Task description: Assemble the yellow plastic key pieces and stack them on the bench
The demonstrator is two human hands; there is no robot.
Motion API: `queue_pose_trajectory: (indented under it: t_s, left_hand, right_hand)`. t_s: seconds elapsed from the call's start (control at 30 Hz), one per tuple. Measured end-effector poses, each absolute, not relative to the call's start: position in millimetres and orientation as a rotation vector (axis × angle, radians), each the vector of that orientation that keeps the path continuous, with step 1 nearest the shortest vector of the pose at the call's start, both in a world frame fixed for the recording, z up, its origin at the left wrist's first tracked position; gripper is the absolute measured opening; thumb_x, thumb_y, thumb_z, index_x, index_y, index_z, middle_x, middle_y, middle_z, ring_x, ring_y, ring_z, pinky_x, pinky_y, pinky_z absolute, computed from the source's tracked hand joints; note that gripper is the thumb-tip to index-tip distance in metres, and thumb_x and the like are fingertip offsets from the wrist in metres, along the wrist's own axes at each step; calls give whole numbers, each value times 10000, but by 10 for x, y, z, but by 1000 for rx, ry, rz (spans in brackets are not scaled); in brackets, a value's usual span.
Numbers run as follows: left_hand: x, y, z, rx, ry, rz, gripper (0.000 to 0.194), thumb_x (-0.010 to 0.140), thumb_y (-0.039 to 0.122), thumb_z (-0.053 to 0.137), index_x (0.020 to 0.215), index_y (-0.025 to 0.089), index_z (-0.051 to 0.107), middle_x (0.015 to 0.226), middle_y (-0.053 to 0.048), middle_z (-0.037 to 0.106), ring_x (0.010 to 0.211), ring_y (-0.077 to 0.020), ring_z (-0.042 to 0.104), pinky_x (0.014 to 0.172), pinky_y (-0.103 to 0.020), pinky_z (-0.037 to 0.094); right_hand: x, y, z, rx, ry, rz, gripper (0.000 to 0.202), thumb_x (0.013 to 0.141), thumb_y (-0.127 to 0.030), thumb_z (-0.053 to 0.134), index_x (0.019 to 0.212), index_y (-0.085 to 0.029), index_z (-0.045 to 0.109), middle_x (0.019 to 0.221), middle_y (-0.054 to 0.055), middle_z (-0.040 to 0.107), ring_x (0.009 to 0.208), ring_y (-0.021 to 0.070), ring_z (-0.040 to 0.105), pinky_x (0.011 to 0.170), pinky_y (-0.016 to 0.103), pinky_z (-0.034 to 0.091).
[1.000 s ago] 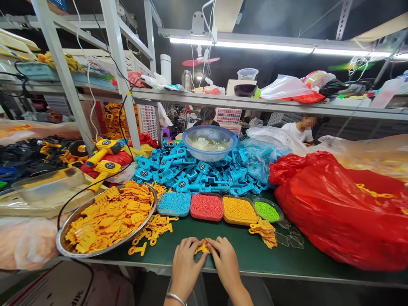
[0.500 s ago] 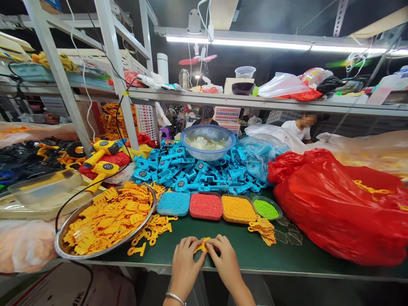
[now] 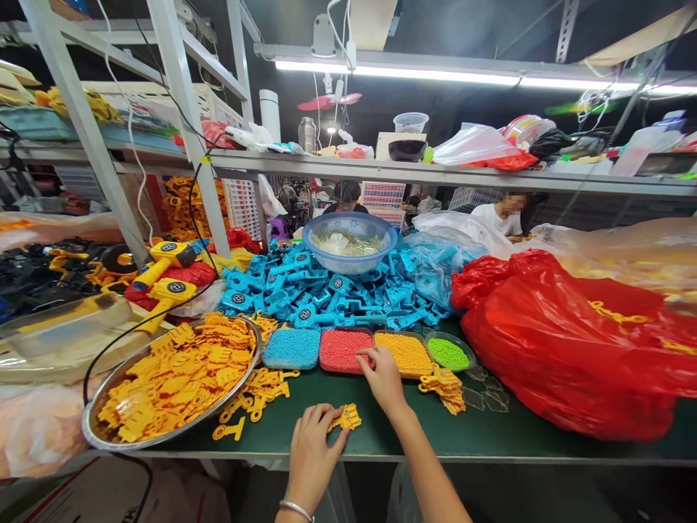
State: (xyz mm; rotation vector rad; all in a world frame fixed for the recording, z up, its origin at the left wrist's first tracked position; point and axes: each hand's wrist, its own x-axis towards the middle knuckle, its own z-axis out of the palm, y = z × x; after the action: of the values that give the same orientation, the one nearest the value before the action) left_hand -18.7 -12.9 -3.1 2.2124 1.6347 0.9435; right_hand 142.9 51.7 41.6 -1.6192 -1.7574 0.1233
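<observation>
Yellow plastic, flat and toothed at one end: we noted this piece (image 3: 351,417) pinched in the left hand (image 3: 314,444) at lower centre, by the near edge of the green tabletop (image 3: 327,388). The right hand (image 3: 385,383) had just let go of it and gone to the red beads (image 3: 343,349), fingers bent; whether they gripped a bead, we could not tell. We judged that the left alone now steadied the work, freeing the right for small parts.

Lower left, a shiny metal basin (image 3: 255,359) held a heap of similar yellow pieces, hard-edged and overlapping. Beyond the hands we logged, left to right, blue beads (image 3: 291,347), the red, yellow beads (image 3: 404,352) and green beads (image 3: 447,353), all fine-grained. Right, a glossy, creased red plastic bag (image 3: 560,356) bulged. Behind, angular blue mouldings (image 3: 305,290) were piled around a round, translucent bowl (image 3: 350,260).
</observation>
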Motion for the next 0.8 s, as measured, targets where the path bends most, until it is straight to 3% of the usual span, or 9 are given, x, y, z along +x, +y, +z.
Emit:
queue_pose_trajectory:
  t_s: [0.2, 0.3, 0.43, 0.63, 0.8]
  left_hand:
    - [-196, -116, -42, 2216, 1635, 947, 226, 767, 308, 566, 982, 281, 632, 962, -12, 620, 932, -202, 545, 768, -328, 427]
    - [-193, -120, -35, 2212, 1632, 944, 219, 771, 307, 561, 976, 280, 632, 960, -11, 620, 932, -200, 544, 768, -326, 426]
    - [-187, -124, -28, 2213, 1636, 952, 217, 775, 313, 551, 972, 276, 632, 956, -14, 618, 926, -201, 542, 771, -331, 424]
    - [-187, -114, -33, 2211, 1633, 935, 217, 781, 318, 549, 978, 277, 632, 957, -15, 614, 935, -207, 539, 772, -336, 428]
    - [-190, -112, -35, 2220, 1620, 922, 223, 783, 319, 556, 989, 280, 629, 960, -11, 615, 938, -203, 533, 776, -333, 422]
  right_hand:
    - [1859, 778, 552, -1929, -1775, 33, 235, 806, -186, 475, 900, -180, 691, 927, 92, 642, 939, 225, 522, 795, 300, 372]
    - [2141, 775, 604, -2112, -1789, 52, 175, 724, -152, 545, 758, -141, 717, 843, 137, 667, 895, 265, 551, 718, 315, 380]
    - [2328, 778, 639, -2217, -1869, 157, 87, 636, -177, 628, 633, -180, 715, 680, 89, 680, 729, 214, 601, 592, 257, 370]
    - [2297, 826, 557, -2230, -1867, 211, 110, 627, -137, 613, 609, -190, 707, 653, 50, 680, 629, 157, 596, 527, 221, 331]
    - [2306, 765, 504, -2161, -1752, 130, 133, 707, -193, 582, 721, -182, 713, 798, 68, 684, 775, 191, 592, 600, 241, 358]
